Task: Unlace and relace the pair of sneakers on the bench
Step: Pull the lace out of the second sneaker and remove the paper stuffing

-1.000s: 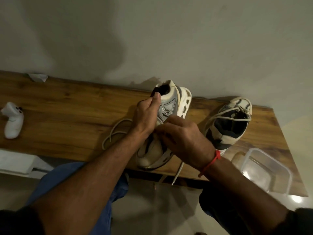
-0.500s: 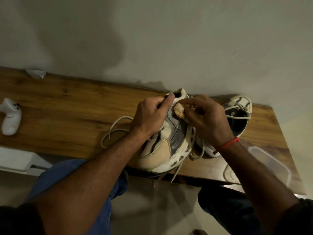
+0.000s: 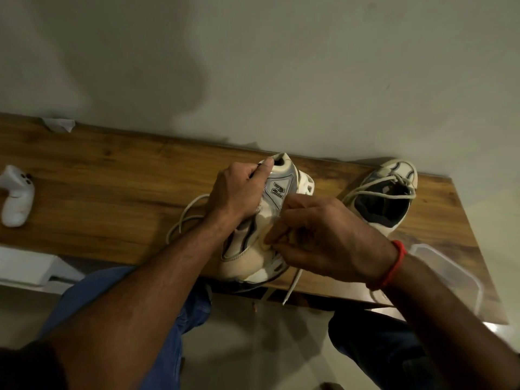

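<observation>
1. Clearly, the step in hand was working the lace through the near sneaker [image 3: 270, 218], which lay tipped on its side at the front edge of the wooden bench [image 3: 112, 175], toe toward the person and heel toward the wall
2. The left hand [image 3: 239, 192] was clamped on the sneaker's collar and heel, thumb pressed at the opening, bracing it; judged from this, a firm hold there would stop the shoe rolling while the lace was drawn
3. The right hand [image 3: 323, 237] was closed, fingertips pinched together at the midfoot, apparently on the lace or the eyelet edge; the exact contact was hidden by the fingers
4. A good pull would likely run along the eyelet's line, in short draws, so the flat cord did not twist
5. The lace [image 3: 185, 218] was off-white; one loop lay on the bench left of the shoe, and an end [image 3: 292, 285] dangled over the front edge
6. The upper looked like cream suede and silver panels over a white, cut-out sole
7. The second sneaker [image 3: 385, 198] stood upright to the right, well apart, loosely laced, just beside a clear plastic container [image 3: 450, 274]
8. A white controller [image 3: 17, 198] lay far left
</observation>
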`<state>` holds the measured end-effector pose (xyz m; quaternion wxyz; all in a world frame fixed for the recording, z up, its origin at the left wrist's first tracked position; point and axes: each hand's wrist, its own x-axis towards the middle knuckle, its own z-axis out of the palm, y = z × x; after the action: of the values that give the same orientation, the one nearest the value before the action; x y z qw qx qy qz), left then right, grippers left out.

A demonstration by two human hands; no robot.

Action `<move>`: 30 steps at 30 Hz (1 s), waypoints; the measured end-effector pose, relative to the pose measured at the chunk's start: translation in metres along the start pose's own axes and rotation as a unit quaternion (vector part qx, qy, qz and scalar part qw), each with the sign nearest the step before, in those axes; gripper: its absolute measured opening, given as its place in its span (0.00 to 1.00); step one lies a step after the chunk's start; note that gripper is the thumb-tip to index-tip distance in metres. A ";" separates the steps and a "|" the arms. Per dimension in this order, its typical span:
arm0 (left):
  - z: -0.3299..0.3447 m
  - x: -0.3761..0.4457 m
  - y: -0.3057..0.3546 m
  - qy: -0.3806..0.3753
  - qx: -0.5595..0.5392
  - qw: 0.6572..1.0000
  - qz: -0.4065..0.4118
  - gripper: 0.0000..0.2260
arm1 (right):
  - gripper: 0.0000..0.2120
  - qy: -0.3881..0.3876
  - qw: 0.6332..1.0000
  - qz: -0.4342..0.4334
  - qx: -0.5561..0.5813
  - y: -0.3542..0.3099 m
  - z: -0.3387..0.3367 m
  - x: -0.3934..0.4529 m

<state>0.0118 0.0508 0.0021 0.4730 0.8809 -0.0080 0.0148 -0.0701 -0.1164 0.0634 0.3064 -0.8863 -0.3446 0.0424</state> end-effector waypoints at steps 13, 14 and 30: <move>0.003 -0.009 0.009 -0.040 -0.017 0.998 0.044 0.27 | 0.05 0.163 0.972 0.164 -0.051 0.048 0.001 0.001; 0.004 -0.009 0.009 -0.037 -0.019 0.998 0.048 0.27 | 0.05 0.172 0.967 0.184 -0.042 0.051 0.001 0.002; 0.006 -0.006 0.000 0.006 0.049 0.999 0.020 0.27 | 0.07 -0.184 0.964 -0.077 0.176 -0.025 0.049 0.007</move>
<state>0.0061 0.0459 -0.0008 0.4285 0.9028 -0.0218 0.0303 -0.0932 -0.0723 0.0389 0.3910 -0.7662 -0.4495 0.2407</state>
